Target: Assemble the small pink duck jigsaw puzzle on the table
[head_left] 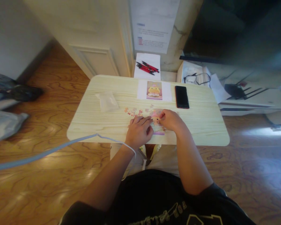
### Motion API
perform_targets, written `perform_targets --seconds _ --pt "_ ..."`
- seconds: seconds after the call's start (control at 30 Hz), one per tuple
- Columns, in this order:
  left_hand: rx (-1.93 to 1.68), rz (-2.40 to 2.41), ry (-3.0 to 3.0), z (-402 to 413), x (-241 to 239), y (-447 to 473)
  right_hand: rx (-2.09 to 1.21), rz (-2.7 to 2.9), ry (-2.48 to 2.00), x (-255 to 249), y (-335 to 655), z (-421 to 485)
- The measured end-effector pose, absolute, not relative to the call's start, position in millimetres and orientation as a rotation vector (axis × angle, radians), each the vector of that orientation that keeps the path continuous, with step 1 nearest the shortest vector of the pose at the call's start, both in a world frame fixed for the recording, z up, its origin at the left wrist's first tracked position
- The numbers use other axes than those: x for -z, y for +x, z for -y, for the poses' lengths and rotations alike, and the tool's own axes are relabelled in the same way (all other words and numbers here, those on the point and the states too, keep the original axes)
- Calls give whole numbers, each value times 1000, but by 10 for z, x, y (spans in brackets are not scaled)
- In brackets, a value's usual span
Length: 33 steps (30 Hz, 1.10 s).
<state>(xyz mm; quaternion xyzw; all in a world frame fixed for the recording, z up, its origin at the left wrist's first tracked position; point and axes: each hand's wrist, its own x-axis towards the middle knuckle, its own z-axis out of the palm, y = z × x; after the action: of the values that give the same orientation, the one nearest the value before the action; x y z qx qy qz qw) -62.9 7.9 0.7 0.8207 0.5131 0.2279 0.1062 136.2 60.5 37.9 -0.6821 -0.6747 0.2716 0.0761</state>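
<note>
A partly joined jigsaw puzzle (pixel 158 133) with a pink and yellow picture lies near the table's front edge, largely covered by my hands. My left hand (pixel 140 129) rests palm down over its left side, fingers stretched out. From the right, my right hand (pixel 170 120) reaches in with thumb and fingers pinched at the picture's upper part; what they hold, if anything, is hidden. Loose puzzle pieces (pixel 134 112) are scattered just beyond my left fingers. Behind them, a sheet bears a reference picture (pixel 154 90) of a yellow figure with a pink top.
On the pale wooden table (pixel 201 125) are a clear plastic bag (pixel 108 102) at left and a black phone (pixel 182 97) at right. Red pens (pixel 148 67) lie on paper beyond the back edge. A grey-white cable (pixel 67 143) crosses the front left to my left wrist.
</note>
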Motion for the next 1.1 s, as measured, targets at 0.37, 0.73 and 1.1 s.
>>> perform_targets --seconds 0.37,0.73,1.1 --pt "-637 -1441 2451 -84 20 -658 -750 2006 -1923 -340 1341 -507" --pt "-636 -1454 2491 -101 27 -650 -708 2071 -1966 -325 1305 -560" --pt "-653 -1439 2436 -85 -14 -649 -675 2058 -1819 -360 1316 -286"
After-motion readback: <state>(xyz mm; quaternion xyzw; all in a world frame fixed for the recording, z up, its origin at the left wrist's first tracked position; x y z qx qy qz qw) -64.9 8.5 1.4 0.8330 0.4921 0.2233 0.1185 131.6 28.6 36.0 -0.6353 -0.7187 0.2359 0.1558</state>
